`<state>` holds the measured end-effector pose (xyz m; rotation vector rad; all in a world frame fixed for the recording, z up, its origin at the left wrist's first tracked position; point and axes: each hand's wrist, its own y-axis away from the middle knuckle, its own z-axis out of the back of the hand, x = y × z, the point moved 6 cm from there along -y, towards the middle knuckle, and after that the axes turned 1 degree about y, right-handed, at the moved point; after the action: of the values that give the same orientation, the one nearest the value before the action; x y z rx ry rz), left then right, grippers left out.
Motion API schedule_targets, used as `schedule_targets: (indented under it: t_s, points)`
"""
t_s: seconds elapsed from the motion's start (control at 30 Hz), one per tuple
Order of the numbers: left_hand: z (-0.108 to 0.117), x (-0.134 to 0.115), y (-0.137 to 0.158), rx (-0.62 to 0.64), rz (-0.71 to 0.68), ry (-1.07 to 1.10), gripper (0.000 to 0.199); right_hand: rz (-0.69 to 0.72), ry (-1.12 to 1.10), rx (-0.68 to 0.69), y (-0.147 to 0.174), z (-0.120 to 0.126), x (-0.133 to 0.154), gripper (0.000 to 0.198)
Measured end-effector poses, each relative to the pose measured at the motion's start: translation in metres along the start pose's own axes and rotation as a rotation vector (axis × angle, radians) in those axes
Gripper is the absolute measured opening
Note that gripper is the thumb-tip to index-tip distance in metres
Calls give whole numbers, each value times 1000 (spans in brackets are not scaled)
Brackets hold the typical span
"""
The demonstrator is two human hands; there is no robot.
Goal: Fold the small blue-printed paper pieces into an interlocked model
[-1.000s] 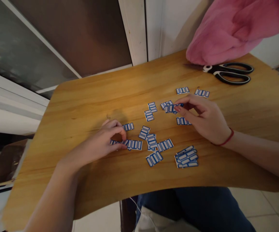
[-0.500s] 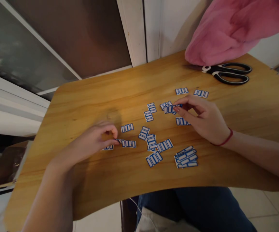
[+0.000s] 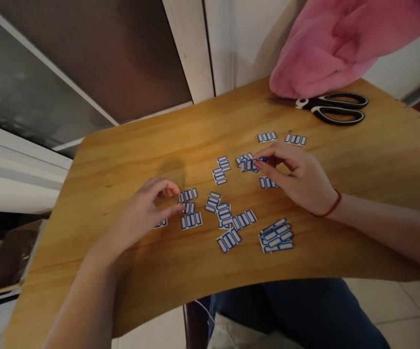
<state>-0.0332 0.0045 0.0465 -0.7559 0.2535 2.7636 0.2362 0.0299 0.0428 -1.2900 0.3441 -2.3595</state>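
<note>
Label [image 3: 249,165] sits pinched in the right hand [image 3: 299,177] at a far pile [image 3: 243,158]; the left hand [image 3: 147,202] gapes half-open, touching or just above another label [image 3: 189,208].

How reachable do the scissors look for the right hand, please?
Probably yes: only a flat card lies between the right hand and the scissors, though that hand seems to pinch another.

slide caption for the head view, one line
Right hand pinches a blue-bordered card, left hand open by other cards, on a wooden table with black-handled scissors.
</note>
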Motion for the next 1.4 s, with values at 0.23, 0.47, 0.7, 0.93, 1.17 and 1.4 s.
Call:
schedule_targets:
  t_s: [0.23, 0.47, 0.7, 0.93, 1.17, 1.4]
  points:
    - [-5, -1, 0, 80, -58, -49, 16, -7, 14, 3, 0, 0, -1, 13]
    - [-4, 8, -1, 64, 129, 217, 17, -28, -8, 12, 0, 0, 1, 16]
    - [-18, 8, -6, -30, 95, 141, 25, -25, 6, 1, 0, 0, 1, 16]
    - [-12, 9, -7, -67, 91, 123, 14, -20, 20, 1, 0, 0, 2, 15]
    - [5, 22, -6, -207, 156, 415, 26, 43, 53, 20, 0, -1, 9, 15]
    - [-18, -49, -16, -18, 23, 498, 25, 112, 88, 140, 8, -14, 22, 12]
